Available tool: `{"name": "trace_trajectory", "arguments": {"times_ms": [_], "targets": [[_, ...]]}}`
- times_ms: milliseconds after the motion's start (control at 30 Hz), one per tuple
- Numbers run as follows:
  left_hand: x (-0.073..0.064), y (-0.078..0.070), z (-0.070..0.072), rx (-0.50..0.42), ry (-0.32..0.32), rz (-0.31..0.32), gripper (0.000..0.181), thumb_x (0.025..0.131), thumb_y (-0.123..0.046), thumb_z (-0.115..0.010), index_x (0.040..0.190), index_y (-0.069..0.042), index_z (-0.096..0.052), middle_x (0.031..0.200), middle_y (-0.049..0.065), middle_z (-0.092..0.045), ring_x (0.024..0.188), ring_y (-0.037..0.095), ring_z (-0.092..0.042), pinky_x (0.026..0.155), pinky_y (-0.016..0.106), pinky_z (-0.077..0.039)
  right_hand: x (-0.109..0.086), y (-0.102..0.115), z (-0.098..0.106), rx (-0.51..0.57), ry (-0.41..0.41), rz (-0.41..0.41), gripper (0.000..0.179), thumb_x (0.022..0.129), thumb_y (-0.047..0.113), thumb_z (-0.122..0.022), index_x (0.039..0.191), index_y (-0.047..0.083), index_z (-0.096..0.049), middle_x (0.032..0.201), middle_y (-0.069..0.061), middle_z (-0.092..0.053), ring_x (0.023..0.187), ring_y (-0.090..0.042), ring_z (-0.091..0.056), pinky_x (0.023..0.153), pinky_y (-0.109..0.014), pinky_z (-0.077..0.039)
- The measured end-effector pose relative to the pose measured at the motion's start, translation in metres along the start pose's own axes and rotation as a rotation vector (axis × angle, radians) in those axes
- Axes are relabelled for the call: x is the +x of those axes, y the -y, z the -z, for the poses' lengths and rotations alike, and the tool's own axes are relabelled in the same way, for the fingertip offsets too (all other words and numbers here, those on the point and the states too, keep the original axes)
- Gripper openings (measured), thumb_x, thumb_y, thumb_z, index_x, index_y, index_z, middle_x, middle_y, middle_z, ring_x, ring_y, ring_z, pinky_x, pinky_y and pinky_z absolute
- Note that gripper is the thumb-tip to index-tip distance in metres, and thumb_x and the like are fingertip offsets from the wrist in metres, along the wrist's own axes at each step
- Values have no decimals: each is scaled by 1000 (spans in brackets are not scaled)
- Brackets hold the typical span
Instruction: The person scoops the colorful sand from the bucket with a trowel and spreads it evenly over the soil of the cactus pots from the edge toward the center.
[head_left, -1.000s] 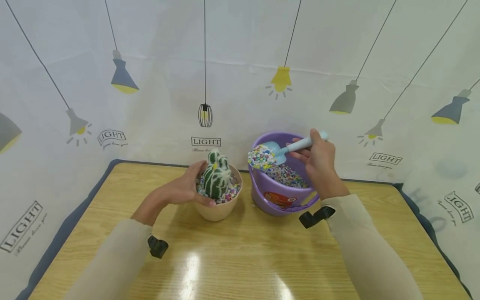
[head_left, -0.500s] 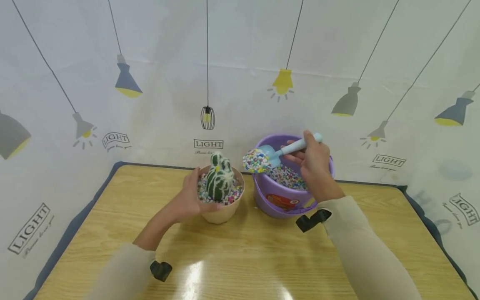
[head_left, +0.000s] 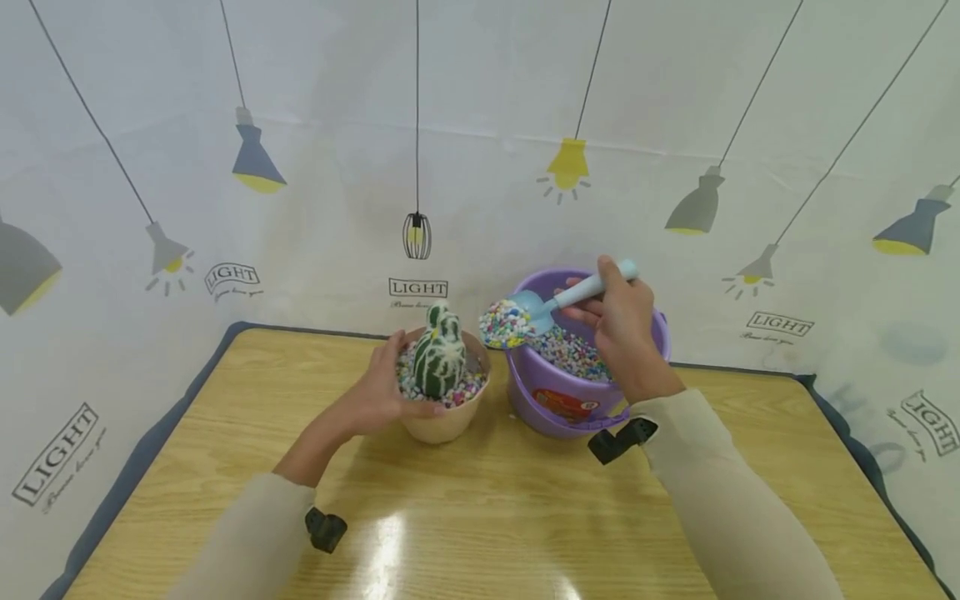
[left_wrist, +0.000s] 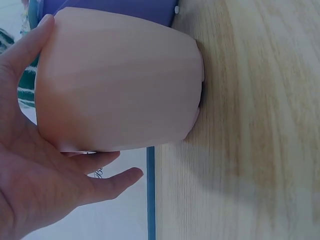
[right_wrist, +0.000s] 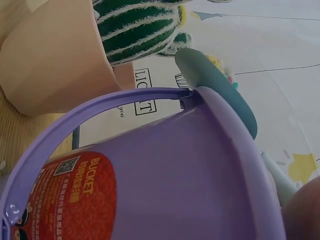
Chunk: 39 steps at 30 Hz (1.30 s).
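Observation:
My left hand (head_left: 382, 390) holds a pale peach flowerpot (left_wrist: 120, 80) by its near-left side, the thumb along the rim. Standing in the pot is a green cactus (head_left: 437, 358) with white fuzzy ribs and a yellow spot, surrounded by multicoloured pebbles (head_left: 471, 390). My right hand (head_left: 626, 325) grips the handle of a light blue hand shovel (head_left: 577, 293). Its blade (right_wrist: 215, 90) is heaped with pebbles (head_left: 504, 323) and sits over the left rim of a purple bucket (head_left: 536, 375), a little right of the pot. More coloured pebbles (head_left: 573, 354) lie inside the bucket.
Pot and bucket stand side by side on a wooden table (head_left: 480, 517) near its back edge. A white cloth backdrop (head_left: 322, 217) printed with lamps rises behind. The bucket's purple handle (right_wrist: 75, 117) hangs down in front.
The loaded shovel has moved left across the bucket, toward the pot. The left hand keeps its hold on the pot. The head view has shifted slightly.

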<state>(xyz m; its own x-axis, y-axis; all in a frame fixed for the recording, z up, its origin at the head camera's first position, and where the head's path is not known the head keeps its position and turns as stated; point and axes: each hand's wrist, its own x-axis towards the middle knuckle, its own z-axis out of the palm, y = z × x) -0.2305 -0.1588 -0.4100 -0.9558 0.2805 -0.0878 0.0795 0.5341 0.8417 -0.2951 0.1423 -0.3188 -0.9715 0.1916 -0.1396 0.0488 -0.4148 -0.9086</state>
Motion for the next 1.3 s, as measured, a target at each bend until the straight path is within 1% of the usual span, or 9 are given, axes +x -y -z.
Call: {"name": "trace_trajectory", "arguments": {"times_ms": [133, 300, 500, 600, 800, 967, 1033, 1300], "targets": [[3, 2, 3, 4, 23, -7, 128, 68, -44, -84, 156, -10, 3, 155, 24, -11, 138, 42, -26, 112, 62, -24, 0, -1, -2, -19, -3, 12, 34, 100, 30, -54, 114, 0, -46, 80, -13, -72, 69, -25, -73, 59, -34, -59], [5, 3, 5, 2, 27, -46, 123, 68, -42, -85, 155, -11, -5, 151, 23, -18, 136, 41, -28, 111, 63, -26, 1, -1, -6, -31, 11, 27, 31, 99, 30, -55, 112, 3, -46, 82, -15, -72, 72, -28, -73, 61, -36, -59], [6, 5, 5, -11, 35, -80, 117, 68, -38, -86, 155, -13, -12, 151, 22, -21, 136, 41, -27, 110, 65, -27, 2, -2, -9, -33, 10, 31, 29, 99, 29, -55, 112, 5, -47, 81, -15, -72, 73, -29, -73, 59, -36, -59], [6, 6, 5, -13, 35, -86, 116, 68, -38, -86, 155, -14, -13, 150, 21, -22, 136, 41, -28, 109, 65, -27, 2, -2, -10, -22, 13, 30, 28, 99, 29, -55, 113, 6, -46, 79, -14, -71, 72, -29, -73, 59, -36, -59], [7, 6, 6, -8, 37, -77, 117, 68, -39, -86, 155, -16, -11, 150, 22, -20, 136, 41, -28, 109, 65, -27, 3, 2, -13, -13, 24, 47, 27, 99, 29, -56, 112, 7, -46, 77, -13, -70, 73, -29, -73, 59, -37, -59], [8, 5, 8, 1, 39, -69, 118, 67, -39, -86, 155, -17, -11, 150, 23, -20, 134, 43, -29, 108, 65, -29, 4, 5, -17, -44, 20, 71, 26, 99, 30, -56, 109, 8, -47, 76, -11, -71, 73, -28, -73, 57, -36, -59], [8, 4, 9, -1, 42, -69, 118, 67, -38, -86, 155, -17, -11, 150, 23, -19, 134, 43, -29, 108, 65, -29, 4, 5, -19, -66, 15, 73, 26, 99, 31, -55, 109, 8, -47, 76, -10, -72, 72, -27, -73, 56, -35, -59], [7, 4, 11, -21, 74, -59, 119, 69, -34, -86, 156, -18, -7, 155, 23, -12, 137, 43, -25, 110, 65, -26, 4, 6, -23, -67, 19, 61, 25, 99, 30, -56, 109, 9, -47, 75, -9, -70, 69, -26, -73, 57, -36, -59]]}}
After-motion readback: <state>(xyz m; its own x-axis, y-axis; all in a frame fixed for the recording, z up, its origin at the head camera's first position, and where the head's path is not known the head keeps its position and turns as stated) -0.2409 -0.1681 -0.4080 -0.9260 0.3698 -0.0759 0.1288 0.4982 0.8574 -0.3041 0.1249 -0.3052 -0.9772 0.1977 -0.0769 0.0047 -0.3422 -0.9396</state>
